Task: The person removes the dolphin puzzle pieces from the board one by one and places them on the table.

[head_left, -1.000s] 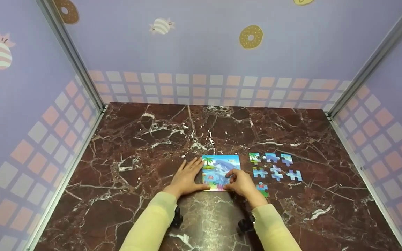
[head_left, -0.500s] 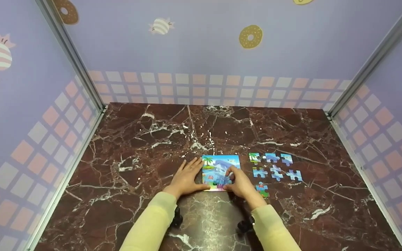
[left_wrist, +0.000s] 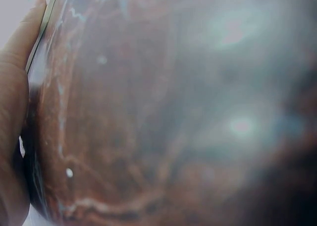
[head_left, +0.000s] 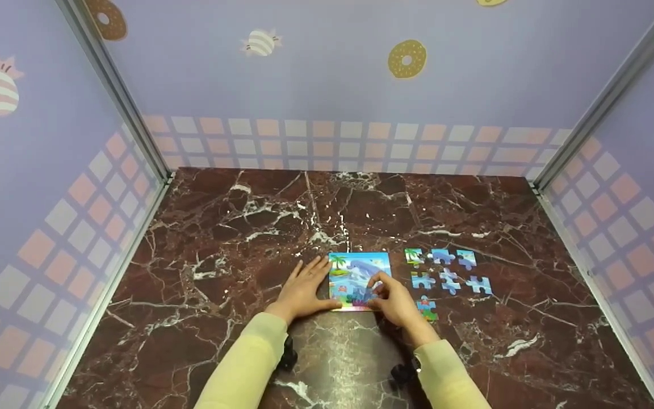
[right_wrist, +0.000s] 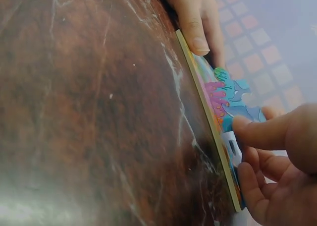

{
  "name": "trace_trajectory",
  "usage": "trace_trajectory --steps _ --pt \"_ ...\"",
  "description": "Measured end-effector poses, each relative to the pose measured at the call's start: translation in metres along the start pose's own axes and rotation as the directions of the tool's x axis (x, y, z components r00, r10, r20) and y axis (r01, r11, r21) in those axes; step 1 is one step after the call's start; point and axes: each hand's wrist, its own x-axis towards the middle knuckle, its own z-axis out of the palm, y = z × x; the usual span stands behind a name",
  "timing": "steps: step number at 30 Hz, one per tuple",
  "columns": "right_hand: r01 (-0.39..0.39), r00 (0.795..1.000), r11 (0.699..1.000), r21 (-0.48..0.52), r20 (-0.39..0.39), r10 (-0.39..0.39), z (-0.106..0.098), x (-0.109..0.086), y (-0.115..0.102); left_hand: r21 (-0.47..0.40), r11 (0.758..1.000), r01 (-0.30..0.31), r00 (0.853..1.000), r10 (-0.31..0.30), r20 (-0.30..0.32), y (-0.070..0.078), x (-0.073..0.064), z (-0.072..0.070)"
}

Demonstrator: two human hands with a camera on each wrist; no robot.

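Observation:
A square jigsaw board (head_left: 345, 278), printed with a dolphin, a palm island and sea life, lies on the marble-patterned table. My left hand (head_left: 303, 288) rests at its left side with fingers extended, the thumb on the board's lower left corner. Over the lower right part, my right hand (head_left: 392, 298) pinches a jigsaw piece between thumb and fingers. In the right wrist view this piece (right_wrist: 235, 99) shows pink coral and a blue-grey animal and looks tilted above the board; part of it is behind the thumb. The left wrist view shows mostly blurred table beside the left thumb (left_wrist: 25, 35).
Several loose jigsaw pieces (head_left: 450, 281) lie in rough rows just right of the board. The dark red table (head_left: 236, 227) is bounded by patterned panels (head_left: 327, 74) at the back and both sides.
My right hand shifts slightly right along the board's lower edge, with the jigsaw piece between its fingers. The left hand stays in place, and the loose pieces lie as before.

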Motion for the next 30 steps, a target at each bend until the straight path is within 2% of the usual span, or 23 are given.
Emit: trace_trajectory --steps 5,13,18,24,27,30 --pt "0.028 0.999 0.991 0.127 -0.024 -0.026 -0.007 -0.002 -0.001 -0.015 1.000 0.004 1.000 -0.004 -0.002 0.000 0.000 0.000" --pt "-0.045 0.998 0.945 0.323 -0.028 0.057 -0.017 -0.010 0.002 -0.012 1.000 0.006 1.000 -0.006 0.005 -0.001 0.001 0.001" --pt "-0.054 0.995 0.927 0.372 -0.058 0.081 -0.031 -0.015 0.002 -0.009 1.000 0.004 1.000 -0.004 -0.003 -0.002 0.002 0.002" --pt "-0.084 0.986 0.896 0.437 -0.094 0.138 -0.057 -0.029 0.010 -0.024 1.000 0.002 1.000 -0.002 0.001 -0.002 0.002 0.002" --pt "-0.089 0.976 0.887 0.453 -0.137 0.168 -0.071 -0.037 0.017 -0.025 1.000 -0.004 1.000 0.004 -0.005 -0.002 0.002 0.002" --pt "-0.109 0.958 0.874 0.473 -0.185 0.219 -0.086 -0.045 0.024 -0.026 1.000 -0.014 1.000 0.014 -0.014 -0.003 0.001 0.003"
